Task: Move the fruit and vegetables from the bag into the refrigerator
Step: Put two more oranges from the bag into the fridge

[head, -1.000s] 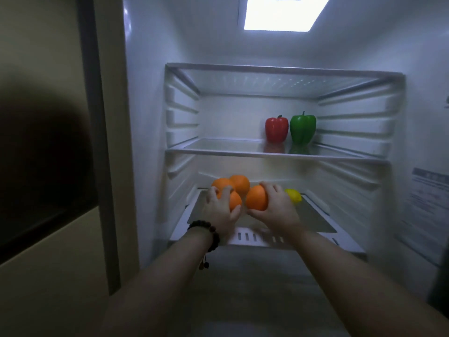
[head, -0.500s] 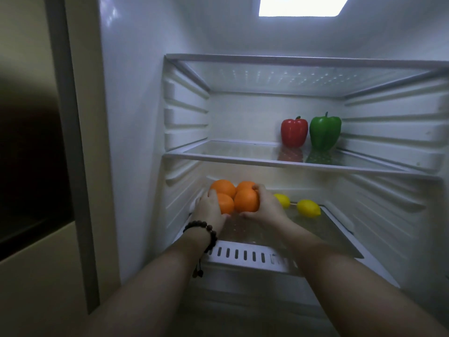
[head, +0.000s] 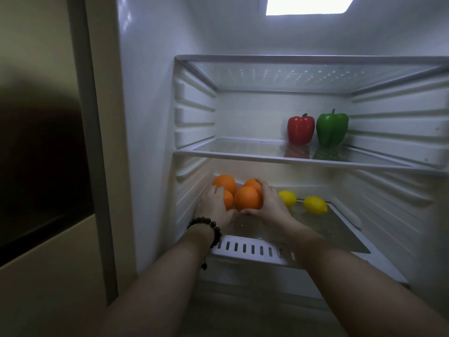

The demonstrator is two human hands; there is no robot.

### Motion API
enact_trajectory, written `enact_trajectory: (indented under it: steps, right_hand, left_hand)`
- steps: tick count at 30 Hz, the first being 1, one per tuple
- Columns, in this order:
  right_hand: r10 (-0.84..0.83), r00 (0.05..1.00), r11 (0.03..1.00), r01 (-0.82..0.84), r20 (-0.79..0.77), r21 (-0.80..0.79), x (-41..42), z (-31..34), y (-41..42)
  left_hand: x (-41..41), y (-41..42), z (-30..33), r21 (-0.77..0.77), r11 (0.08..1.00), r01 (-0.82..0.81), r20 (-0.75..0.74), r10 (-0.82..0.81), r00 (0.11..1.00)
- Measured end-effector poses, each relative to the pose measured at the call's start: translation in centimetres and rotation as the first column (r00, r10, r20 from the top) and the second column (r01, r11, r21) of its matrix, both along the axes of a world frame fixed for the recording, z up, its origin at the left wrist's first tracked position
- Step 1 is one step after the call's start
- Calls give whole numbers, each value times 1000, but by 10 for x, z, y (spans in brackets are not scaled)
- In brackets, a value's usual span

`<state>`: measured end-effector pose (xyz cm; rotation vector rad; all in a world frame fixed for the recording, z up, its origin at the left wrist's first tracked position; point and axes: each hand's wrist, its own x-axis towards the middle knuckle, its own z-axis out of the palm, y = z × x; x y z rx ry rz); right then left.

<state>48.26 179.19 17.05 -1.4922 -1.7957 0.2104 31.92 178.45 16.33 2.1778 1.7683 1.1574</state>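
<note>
Both my hands reach into the open refrigerator, onto its lower glass shelf (head: 323, 229). My right hand (head: 269, 205) grips an orange (head: 247, 198) at the front of a cluster. My left hand (head: 213, 207), with a dark bead bracelet on its wrist, holds another orange (head: 228, 199), mostly hidden behind its fingers. Two more oranges lie behind them, one at the back left (head: 224, 183) and one at the back right (head: 252, 183). Two lemons (head: 287, 198) (head: 315, 205) lie to the right on the same shelf. The bag is out of view.
A red pepper (head: 300, 129) and a green pepper (head: 332, 129) stand at the back right of the middle shelf (head: 243, 153). Another glass shelf (head: 291, 60) sits above. The ribbed left fridge wall (head: 192, 122) is close to my left hand.
Both hands have pushed the oranges deeper and leftward onto the lower shelf, against the two at the back. The view has shifted, so a second lemon shows.
</note>
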Motion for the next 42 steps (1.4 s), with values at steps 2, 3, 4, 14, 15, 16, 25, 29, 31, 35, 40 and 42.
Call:
enact_trajectory:
  steps: [2,3,4,14,15,16,25,29,31,35,40,42]
  right_hand:
    - [-14,1000,999,14,-3,31,2,0,-8]
    - [-25,1000,999,26,-13,45,3,0,-12]
    - [-39,999,998,41,-26,55,3,1,-17]
    - [-168,985,968,160,24,191,5,-6,-92]
    - [-184,983,967,177,22,185,4,-8,-100]
    - [-196,981,967,191,14,170,3,-9,-107]
    - [-270,957,961,263,101,83,11,-24,-199]
    - [-264,960,959,250,95,134,9,-29,-248]
    - [-266,958,957,249,105,150,6,-36,-278]
    - [-272,958,960,265,88,88,-2,-58,-351]
    - [-272,944,962,263,189,69,-8,-103,-458]
    - [-276,942,961,270,192,59,-10,-119,-500]
  left_hand:
    - [0,-8,0,27,1000,9,-40,-8,999]
    - [-1,-14,0,46,999,11,-63,-8,998]
    - [-2,-18,0,70,997,18,-81,-12,997]
    - [-9,-66,-11,238,966,99,-215,-47,976]
    - [-8,-71,-13,229,968,106,-221,-54,974]
    - [-7,-77,-16,206,972,111,-227,-63,972]
    - [-4,-161,-28,108,977,181,-248,-150,957]
    - [-5,-206,-37,193,964,182,-261,-128,957]
    - [-7,-231,-45,186,966,181,-262,-129,956]
    - [-11,-299,-66,146,967,210,-263,-166,950]
    - [-17,-404,-101,-9,976,219,-274,-213,938]
    - [-20,-443,-116,-49,973,226,-296,-231,927]
